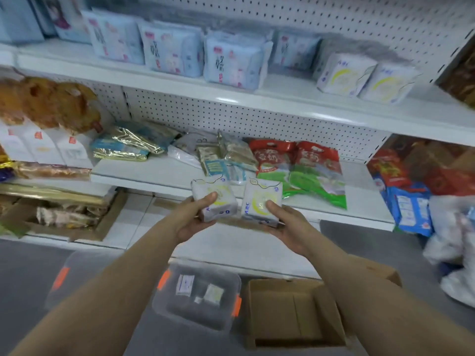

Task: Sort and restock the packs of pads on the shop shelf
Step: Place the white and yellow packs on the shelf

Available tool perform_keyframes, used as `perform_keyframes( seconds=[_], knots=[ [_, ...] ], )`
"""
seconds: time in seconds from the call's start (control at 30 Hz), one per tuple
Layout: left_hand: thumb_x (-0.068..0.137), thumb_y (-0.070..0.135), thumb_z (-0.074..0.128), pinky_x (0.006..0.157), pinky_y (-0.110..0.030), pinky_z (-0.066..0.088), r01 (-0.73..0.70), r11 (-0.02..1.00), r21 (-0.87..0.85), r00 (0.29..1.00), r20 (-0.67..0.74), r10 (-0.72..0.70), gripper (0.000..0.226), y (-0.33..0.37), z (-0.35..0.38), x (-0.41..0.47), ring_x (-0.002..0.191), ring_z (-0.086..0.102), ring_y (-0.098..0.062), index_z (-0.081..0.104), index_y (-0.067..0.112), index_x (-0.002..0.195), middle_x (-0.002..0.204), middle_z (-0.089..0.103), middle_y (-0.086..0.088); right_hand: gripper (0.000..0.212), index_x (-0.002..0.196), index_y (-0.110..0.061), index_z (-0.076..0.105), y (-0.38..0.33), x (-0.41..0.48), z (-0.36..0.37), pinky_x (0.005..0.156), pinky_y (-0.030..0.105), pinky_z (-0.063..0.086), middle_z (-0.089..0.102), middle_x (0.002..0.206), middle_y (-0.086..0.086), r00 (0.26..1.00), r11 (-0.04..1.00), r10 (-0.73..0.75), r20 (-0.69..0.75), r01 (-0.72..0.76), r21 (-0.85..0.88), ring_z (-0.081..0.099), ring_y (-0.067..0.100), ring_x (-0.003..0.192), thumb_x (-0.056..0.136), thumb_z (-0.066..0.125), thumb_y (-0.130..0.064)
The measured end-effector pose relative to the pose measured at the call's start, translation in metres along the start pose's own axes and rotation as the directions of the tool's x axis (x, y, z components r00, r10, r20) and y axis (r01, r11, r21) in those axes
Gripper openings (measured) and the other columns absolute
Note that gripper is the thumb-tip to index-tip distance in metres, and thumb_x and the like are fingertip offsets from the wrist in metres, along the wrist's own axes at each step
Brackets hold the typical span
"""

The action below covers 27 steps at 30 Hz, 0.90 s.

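Floor, nearest: clear plastic bin [239, 283] with orange latches. Only a few small packs [185, 285] lie on its bottom. What looks like its lid [74, 273] lies to the left, and an open cardboard box [290, 314] sits just beside it on the right. My read is that the bin stock is mostly drawn down but not finished.

Mid-air, in front of the middle shelf's edge: left hand [191, 219] grips one white ABC pack [226, 201], thumb across the front, fingers curled underneath. Right hand [288, 227] holds a second ABC pack [257, 199] the same way. The two are side by side, close but apart, faces toward the camera and slightly tilted. Both show a yellow crescent print. Neither is on a shelf yet.

Behind them: middle shelf [154, 173] carries foil pouches [128, 145] and red-and-green bags [298, 170]. Those don't look like pads, so probably not the target level.

Farthest: top shelf [295, 88]. Blue-and-pink pad packs [231, 62] stand in a row from left to centre. At the right end stand two white crescent packs [344, 74], touching each other and set apart from the blue row. Their print matches the held pair.

Progress estimate: types already grouped up top. Left to do: place the held pair, likely next to the matching two, then the bin leftovers. Print beyond "ABC" is too blurred to read.
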<state>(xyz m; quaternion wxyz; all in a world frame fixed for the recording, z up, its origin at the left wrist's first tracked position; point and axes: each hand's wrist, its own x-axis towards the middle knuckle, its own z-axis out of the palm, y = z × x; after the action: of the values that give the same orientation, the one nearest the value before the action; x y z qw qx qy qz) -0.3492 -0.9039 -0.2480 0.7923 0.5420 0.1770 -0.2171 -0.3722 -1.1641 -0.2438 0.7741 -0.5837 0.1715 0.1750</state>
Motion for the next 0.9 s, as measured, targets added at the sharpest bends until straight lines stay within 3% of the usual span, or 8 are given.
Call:
perform_keyframes(
  seconds=[0.27,0.37,0.43,0.53,0.6,0.7,0.77,0.9],
  knots=[
    [0.085,0.005,0.073,0.08,-0.042,0.06,-0.236,0.971,-0.02,0.969,0.065,0.237,0.032,0.031,0.157,-0.043,0.094,0.07,-0.026,0.06,0.02,0.11,0.116,0.071,-0.009,0.047,0.122,-0.004,0.066,-0.118,-0.071,-0.1,0.082,0.032,0.061,0.077,0.106,0.006,0.974,0.972,-0.227,0.004,0.226,-0.063,0.073,0.019,0.093,0.082,0.077,-0.025],
    [0.073,0.013,0.079,0.081,-0.042,0.059,-0.298,0.954,-0.035,0.949,0.095,0.3,0.045,0.039,0.203,-0.058,0.096,0.071,-0.025,0.061,0.023,0.113,0.118,0.072,-0.007,0.032,0.115,-0.006,0.066,-0.154,-0.096,-0.133,0.09,0.034,0.058,0.077,0.081,-0.005,0.959,0.953,-0.283,0.035,0.285,-0.101,0.072,0.009,0.076,0.09,0.072,-0.025],
    [0.068,0.018,0.08,0.07,-0.039,0.061,-0.338,0.941,-0.011,0.934,0.124,0.336,0.053,0.045,0.229,-0.071,0.088,0.074,-0.022,0.06,0.021,0.117,0.111,0.074,-0.006,0.032,0.112,-0.005,0.066,-0.175,-0.107,-0.153,0.099,0.038,0.054,0.074,0.073,-0.01,0.943,0.932,-0.328,0.057,0.333,-0.142,0.072,0.005,0.072,0.09,0.072,-0.028],
    [0.071,0.027,0.078,0.064,-0.036,0.062,-0.39,0.919,0.057,0.911,0.174,0.375,0.054,0.055,0.262,-0.087,0.085,0.075,-0.022,0.061,0.015,0.121,0.103,0.077,-0.007,0.062,0.125,-0.005,0.064,-0.202,-0.115,-0.177,0.099,0.041,0.054,0.077,0.111,0.005,0.924,0.911,-0.373,0.089,0.383,-0.152,0.071,0.022,0.108,0.076,0.082,-0.036],
    [0.07,0.033,0.077,0.071,-0.039,0.063,-0.404,0.906,0.129,0.903,0.213,0.372,0.06,0.063,0.276,-0.093,0.095,0.073,-0.026,0.062,0.011,0.124,0.11,0.075,-0.01,0.089,0.139,-0.01,0.056,-0.215,-0.116,-0.188,0.093,0.041,0.055,0.073,0.122,0.007,0.915,0.909,-0.393,0.09,0.401,-0.111,0.068,0.027,0.116,0.063,0.092,-0.041],
    [0.067,0.04,0.077,0.079,-0.039,0.062,-0.398,0.877,0.269,0.907,0.259,0.332,0.069,0.078,0.291,-0.097,0.103,0.072,-0.027,0.061,0.008,0.126,0.113,0.074,-0.011,0.123,0.153,-0.044,0.031,-0.233,-0.115,-0.198,0.109,0.054,0.045,0.062,0.137,-0.002,0.897,0.895,-0.438,0.065,0.442,-0.061,0.054,0.028,0.132,0.05,0.099,-0.046],
    [0.064,0.043,0.08,0.072,-0.035,0.062,-0.407,0.849,0.338,0.903,0.291,0.317,0.074,0.09,0.302,-0.098,0.095,0.074,-0.025,0.061,0.006,0.125,0.109,0.075,-0.012,0.112,0.15,-0.056,0.027,-0.246,-0.116,-0.202,0.106,0.053,0.049,0.062,0.13,-0.008,0.879,0.88,-0.47,0.078,0.474,-0.04,0.053,0.026,0.13,0.061,0.093,-0.039],
    [0.049,0.048,0.092,0.069,-0.033,0.061,-0.422,0.808,0.411,0.883,0.386,0.265,0.094,0.115,0.325,-0.088,0.091,0.075,-0.024,0.06,0.004,0.126,0.109,0.075,-0.014,0.073,0.147,-0.043,0.04,-0.274,-0.114,-0.209,0.087,0.045,0.06,0.073,0.118,-0.004,0.837,0.838,-0.545,0.058,0.545,0.005,0.071,0.026,0.108,0.088,0.077,-0.02]
  ],
)
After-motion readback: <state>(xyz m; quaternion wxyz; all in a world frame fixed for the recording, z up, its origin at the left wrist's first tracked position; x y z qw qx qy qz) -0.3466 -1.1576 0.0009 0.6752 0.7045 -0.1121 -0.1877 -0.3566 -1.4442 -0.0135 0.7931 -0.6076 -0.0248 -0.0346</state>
